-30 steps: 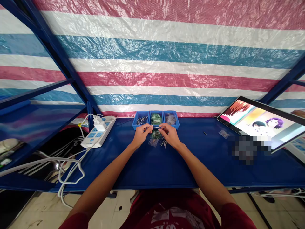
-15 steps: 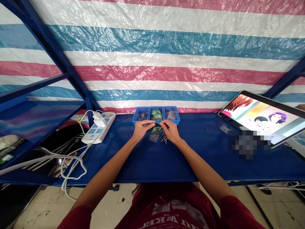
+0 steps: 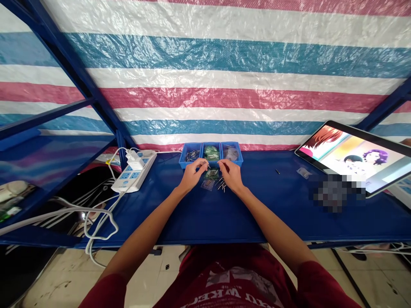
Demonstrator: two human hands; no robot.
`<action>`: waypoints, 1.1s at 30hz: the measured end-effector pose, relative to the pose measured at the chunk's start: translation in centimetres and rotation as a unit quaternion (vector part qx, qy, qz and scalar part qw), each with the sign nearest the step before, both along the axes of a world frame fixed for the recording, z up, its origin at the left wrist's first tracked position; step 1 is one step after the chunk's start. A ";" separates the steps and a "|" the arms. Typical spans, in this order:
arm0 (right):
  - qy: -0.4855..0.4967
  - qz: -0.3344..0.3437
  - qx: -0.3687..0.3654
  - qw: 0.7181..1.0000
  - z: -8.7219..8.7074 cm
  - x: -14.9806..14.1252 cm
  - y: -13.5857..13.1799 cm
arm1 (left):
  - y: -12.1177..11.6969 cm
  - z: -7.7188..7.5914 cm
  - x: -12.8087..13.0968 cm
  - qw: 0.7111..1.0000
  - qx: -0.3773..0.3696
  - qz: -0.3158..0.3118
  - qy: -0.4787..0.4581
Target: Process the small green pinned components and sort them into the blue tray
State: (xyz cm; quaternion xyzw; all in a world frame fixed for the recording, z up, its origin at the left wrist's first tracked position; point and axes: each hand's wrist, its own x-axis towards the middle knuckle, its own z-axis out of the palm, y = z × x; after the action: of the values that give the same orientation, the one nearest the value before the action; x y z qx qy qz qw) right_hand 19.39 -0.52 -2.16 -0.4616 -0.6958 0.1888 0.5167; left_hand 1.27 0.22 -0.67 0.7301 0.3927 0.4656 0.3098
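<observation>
You wear a dark red T-shirt (image 3: 205, 284) well below your grip, its chest carrying a pale grey and white print with blocky lettering that reads upside down from your view and is cut off at the edge. Its short sleeves (image 3: 104, 293) end far behind your grip, leaving your forearms (image 3: 144, 226), left hand (image 3: 192, 175) and right hand (image 3: 231, 176) bare.

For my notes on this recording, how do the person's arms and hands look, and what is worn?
The left hand and right hand are bare, with no gloves, and so are the forearms. A dark red T-shirt with white printed lettering has a short left sleeve and right sleeve.
</observation>
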 end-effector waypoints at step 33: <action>-0.024 0.070 0.008 0.997 -0.3 -0.1 -0.1 | 0.4 0.1 -0.2 0.993 -0.085 -0.025 -0.080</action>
State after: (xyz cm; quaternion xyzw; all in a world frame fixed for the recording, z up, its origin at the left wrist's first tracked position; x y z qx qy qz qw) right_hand 19.31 -0.58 -2.43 -0.4122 -0.7401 0.2077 0.4892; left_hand 1.11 0.61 -0.52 0.6712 0.3861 0.4797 0.4127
